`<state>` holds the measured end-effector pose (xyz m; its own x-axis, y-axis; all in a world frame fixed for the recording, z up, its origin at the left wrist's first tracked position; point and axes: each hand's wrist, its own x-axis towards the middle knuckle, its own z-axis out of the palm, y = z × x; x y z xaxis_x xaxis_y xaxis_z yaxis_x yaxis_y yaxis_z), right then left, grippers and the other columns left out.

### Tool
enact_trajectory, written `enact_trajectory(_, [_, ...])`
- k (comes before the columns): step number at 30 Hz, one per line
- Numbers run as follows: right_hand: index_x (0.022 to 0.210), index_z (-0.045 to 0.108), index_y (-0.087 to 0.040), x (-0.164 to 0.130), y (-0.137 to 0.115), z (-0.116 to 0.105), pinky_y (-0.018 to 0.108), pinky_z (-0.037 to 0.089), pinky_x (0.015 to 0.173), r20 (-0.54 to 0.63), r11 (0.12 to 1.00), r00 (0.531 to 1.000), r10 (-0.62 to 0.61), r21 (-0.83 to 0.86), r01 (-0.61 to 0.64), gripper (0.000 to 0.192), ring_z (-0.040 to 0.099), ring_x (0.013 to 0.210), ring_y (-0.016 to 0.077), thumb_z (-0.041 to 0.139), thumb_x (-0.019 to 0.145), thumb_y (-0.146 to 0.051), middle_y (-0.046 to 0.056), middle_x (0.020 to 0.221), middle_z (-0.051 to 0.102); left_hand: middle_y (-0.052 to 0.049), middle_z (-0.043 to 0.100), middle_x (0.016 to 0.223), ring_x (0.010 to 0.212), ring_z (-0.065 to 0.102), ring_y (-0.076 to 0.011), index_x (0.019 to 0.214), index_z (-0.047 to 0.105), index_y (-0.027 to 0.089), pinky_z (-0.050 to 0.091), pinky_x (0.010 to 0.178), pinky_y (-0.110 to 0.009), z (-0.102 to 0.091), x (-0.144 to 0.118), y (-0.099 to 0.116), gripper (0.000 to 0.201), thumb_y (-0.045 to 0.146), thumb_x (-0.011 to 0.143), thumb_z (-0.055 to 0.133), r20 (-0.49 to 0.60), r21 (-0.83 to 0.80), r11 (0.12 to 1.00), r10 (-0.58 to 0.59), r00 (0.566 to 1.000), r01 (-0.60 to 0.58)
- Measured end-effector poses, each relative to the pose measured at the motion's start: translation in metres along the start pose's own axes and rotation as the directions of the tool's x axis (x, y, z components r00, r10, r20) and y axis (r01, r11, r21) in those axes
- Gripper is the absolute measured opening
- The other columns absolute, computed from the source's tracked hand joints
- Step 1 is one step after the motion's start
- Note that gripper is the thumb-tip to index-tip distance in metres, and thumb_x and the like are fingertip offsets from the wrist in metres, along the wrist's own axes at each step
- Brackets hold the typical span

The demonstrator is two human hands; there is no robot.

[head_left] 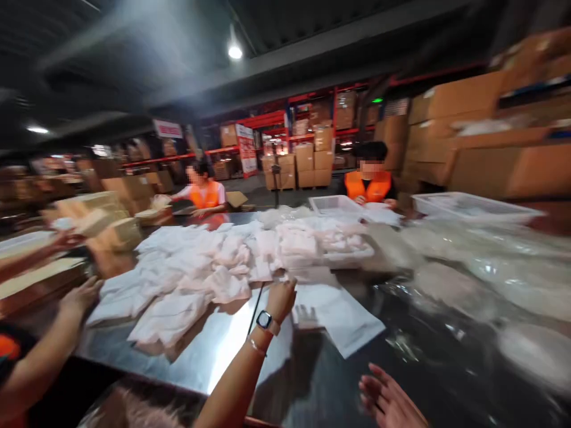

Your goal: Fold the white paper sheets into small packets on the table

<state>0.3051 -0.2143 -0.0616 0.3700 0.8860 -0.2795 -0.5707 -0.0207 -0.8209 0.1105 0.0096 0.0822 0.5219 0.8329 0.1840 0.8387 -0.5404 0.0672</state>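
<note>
My left hand (282, 299), with a watch on the wrist, reaches over the table by the heap of white folded packets (187, 267). Its fingers curl downward and look closed; what they hold, if anything, is hidden behind the hand. Just to the right of it lie flat white sheets or bags (343, 318). My right hand (386, 395) is low at the front, above the dark tabletop, its fingers stretched out and a little apart. It holds nothing and is clear of the white sheets.
A white tray (350, 258) of packets stands at mid-table. Clear plastic bags (513, 285) cover the right side. A co-worker's hand (80, 297) is at left, near cartons (40, 282). Two people in orange vests work across the table. Another white tray (473, 205) sits far right.
</note>
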Motion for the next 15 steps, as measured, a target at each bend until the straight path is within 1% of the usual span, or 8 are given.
enact_trajectory(2, [0.098,0.066,-0.025,-0.013,-0.011,0.005,0.052,0.05,0.092,-0.04,0.979,0.984,-0.173,-0.112,0.168,0.047,0.066,0.095,0.031,0.066,0.066,-0.06,0.009,0.094,0.071,-0.006,0.067,0.103,0.096,0.063,-0.0191,0.122,0.056,0.024,0.046,0.08,-0.028,0.029,-0.005,0.046,0.031,0.025,0.091,0.049,0.073,-0.055,0.985,0.166,0.983,-0.162])
enact_trajectory(3, [0.097,0.067,-0.022,-0.015,-0.018,0.001,0.05,0.051,0.091,-0.083,0.942,0.956,-0.283,-0.212,0.261,0.047,0.066,0.094,0.0299,0.064,0.069,-0.06,0.009,0.096,0.071,-0.006,0.068,0.102,0.095,0.063,-0.0189,0.118,0.058,0.023,0.046,0.08,-0.027,0.04,-0.007,0.063,0.028,0.024,0.091,0.048,0.099,-0.077,0.973,0.223,0.97,-0.216])
enact_trajectory(4, [0.096,0.067,-0.021,-0.015,-0.025,-0.007,0.048,0.051,0.091,-0.13,0.875,0.906,-0.404,-0.344,0.341,0.047,0.066,0.095,0.0292,0.061,0.071,-0.061,0.01,0.098,0.07,-0.006,0.068,0.101,0.094,0.063,-0.019,0.113,0.06,0.021,0.046,0.079,-0.028,0.049,-0.007,0.076,0.026,0.023,0.091,0.047,0.117,-0.093,0.963,0.262,0.958,-0.253])
enact_trajectory(6, [0.098,0.068,-0.021,-0.009,-0.045,-0.033,0.046,0.048,0.096,-0.142,0.64,0.76,-0.635,-0.647,0.414,0.045,0.063,0.102,0.0282,0.053,0.078,-0.057,0.011,0.106,0.068,-0.008,0.067,0.1,0.094,0.063,-0.0209,0.106,0.063,0.017,0.046,0.08,-0.03,0.063,-0.006,0.088,0.023,0.021,0.091,0.046,0.132,-0.109,0.951,0.304,0.944,-0.291])
enact_trajectory(8, [0.103,0.067,-0.018,0.003,-0.07,-0.063,0.045,0.042,0.103,-0.074,0.349,0.649,-0.757,-0.886,0.306,0.043,0.058,0.113,0.0279,0.043,0.083,-0.047,0.013,0.116,0.065,-0.01,0.066,0.102,0.098,0.061,-0.0234,0.103,0.064,0.016,0.046,0.083,-0.033,0.074,-0.004,0.09,0.023,0.022,0.091,0.046,0.123,-0.113,0.942,0.328,0.937,-0.315])
enact_trajectory(10, [0.104,0.067,-0.008,0.019,-0.099,-0.089,0.047,0.037,0.106,-0.083,0.165,0.604,-0.793,-0.983,0.082,0.044,0.051,0.122,0.0329,0.042,0.08,-0.036,0.022,0.122,0.06,-0.01,0.065,0.106,0.103,0.059,-0.0241,0.104,0.064,0.016,0.045,0.088,-0.036,0.082,-0.002,0.087,0.024,0.021,0.092,0.044,0.113,-0.115,0.934,0.351,0.93,-0.339])
enact_trajectory(12, [0.103,0.064,0.002,0.035,-0.129,-0.108,0.053,0.032,0.106,-0.161,0.13,0.544,-0.824,-0.987,-0.096,0.045,0.041,0.128,0.0418,0.049,0.074,-0.03,0.033,0.125,0.053,-0.009,0.062,0.116,0.112,0.055,-0.0232,0.11,0.062,0.017,0.041,0.097,-0.038,0.089,-0.004,0.084,0.028,0.016,0.092,0.041,0.078,-0.121,0.917,0.391,0.917,-0.381])
enact_trajectory(15, [0.105,0.062,0.005,0.057,-0.17,-0.128,0.063,0.031,0.098,-0.262,0.18,0.439,-0.86,-0.959,-0.219,0.047,0.034,0.129,0.0496,0.054,0.073,-0.028,0.039,0.125,0.046,-0.006,0.057,0.128,0.122,0.048,-0.0216,0.12,0.057,0.021,0.031,0.108,-0.04,0.092,-0.011,0.086,0.032,0.018,0.092,0.043,-0.02,-0.165,0.847,0.509,0.861,-0.505])
